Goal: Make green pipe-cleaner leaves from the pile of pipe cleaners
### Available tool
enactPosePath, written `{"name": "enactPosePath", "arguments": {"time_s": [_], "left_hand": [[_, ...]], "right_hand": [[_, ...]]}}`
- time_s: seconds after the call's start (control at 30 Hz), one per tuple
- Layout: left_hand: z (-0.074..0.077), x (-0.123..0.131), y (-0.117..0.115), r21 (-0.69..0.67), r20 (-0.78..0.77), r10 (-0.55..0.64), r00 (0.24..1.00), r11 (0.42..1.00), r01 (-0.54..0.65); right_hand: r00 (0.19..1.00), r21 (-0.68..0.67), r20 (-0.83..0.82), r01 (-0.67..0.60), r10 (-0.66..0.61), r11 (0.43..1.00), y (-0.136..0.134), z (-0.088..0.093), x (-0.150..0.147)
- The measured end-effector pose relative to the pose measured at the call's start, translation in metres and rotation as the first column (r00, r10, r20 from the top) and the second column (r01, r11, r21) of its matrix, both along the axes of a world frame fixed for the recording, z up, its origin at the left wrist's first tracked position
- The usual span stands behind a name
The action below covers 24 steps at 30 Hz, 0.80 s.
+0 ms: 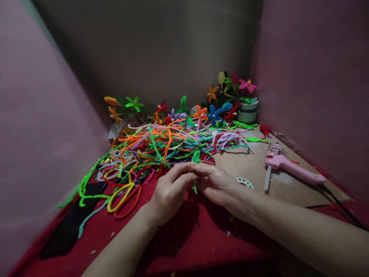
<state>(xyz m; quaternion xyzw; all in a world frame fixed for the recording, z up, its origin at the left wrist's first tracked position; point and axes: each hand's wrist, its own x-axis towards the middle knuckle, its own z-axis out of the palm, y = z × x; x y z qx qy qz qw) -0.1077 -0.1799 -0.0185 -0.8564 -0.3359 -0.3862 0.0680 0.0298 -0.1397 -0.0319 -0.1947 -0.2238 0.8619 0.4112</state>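
Observation:
Between my two hands is a green pipe-cleaner leaf (196, 156), its looped top standing above the fingers and a short tail hanging below them. My left hand (173, 188) is closed, with thumb and fingers pinching the leaf from the left. From the right, my right hand (215, 182) closes on the same piece, fingertips meeting those of the left. The fingers hide the leaf's middle. Just beyond the hands lies a large heap of coloured pipe cleaners (155, 144).
A pink glue gun (294, 167) rests on a wooden board (239, 161) at right, its cord trailing off. Scissors with red and yellow handles (127, 202) and a black strip-like object (73, 223) lie left on the red cloth (178, 246). Pipe-cleaner flowers (215, 114) and a pale green pot (248, 111) stand behind.

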Motion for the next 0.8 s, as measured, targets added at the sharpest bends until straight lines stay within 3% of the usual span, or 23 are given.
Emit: {"name": "enactPosePath", "arguments": {"time_s": [0.23,0.53,0.8], "left_hand": [[0.002,-0.001,0.000,-0.044,0.038,-0.047,0.998,0.998,0.049],[0.007,-0.004,-0.002,-0.160,0.092,-0.039,0.995,0.986,0.053],[0.013,0.000,-0.005,-0.277,0.315,0.070,0.947,0.961,0.020]], "right_hand": [[0.995,-0.010,0.032,0.092,-0.092,0.996,0.000,0.005,-0.001],[0.983,0.230,0.136,0.092,-0.125,0.969,0.001,0.003,0.001],[0.934,0.372,0.318,0.034,-0.161,0.928,0.002,-0.002,0.004]]}}
